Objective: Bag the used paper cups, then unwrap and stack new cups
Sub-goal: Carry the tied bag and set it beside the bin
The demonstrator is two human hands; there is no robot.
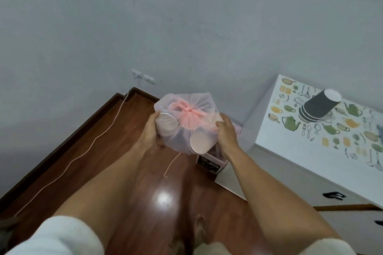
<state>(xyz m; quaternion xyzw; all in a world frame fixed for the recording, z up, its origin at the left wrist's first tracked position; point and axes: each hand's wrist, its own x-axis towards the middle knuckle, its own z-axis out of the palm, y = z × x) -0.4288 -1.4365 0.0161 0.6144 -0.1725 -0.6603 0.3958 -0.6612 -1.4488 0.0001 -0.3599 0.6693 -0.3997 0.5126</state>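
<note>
A translucent pink bag [186,128] tied shut with a pink drawstring knot is held in mid-air above the wooden floor. White used paper cups [200,141] show through its plastic. My left hand [150,132] grips the bag's left side and my right hand [226,130] grips its right side. A loose pink string hangs below the bag. On the white table at the right stands a tilted stack of dark grey new cups [319,105], apart from both hands.
The table [290,151] has a cloth printed with kitchenware. Below it are white drawers [342,198] with dark handles. A small pink bin [209,161] sits on the floor just behind the bag. A thin pink cable [83,155] runs along the skirting at left.
</note>
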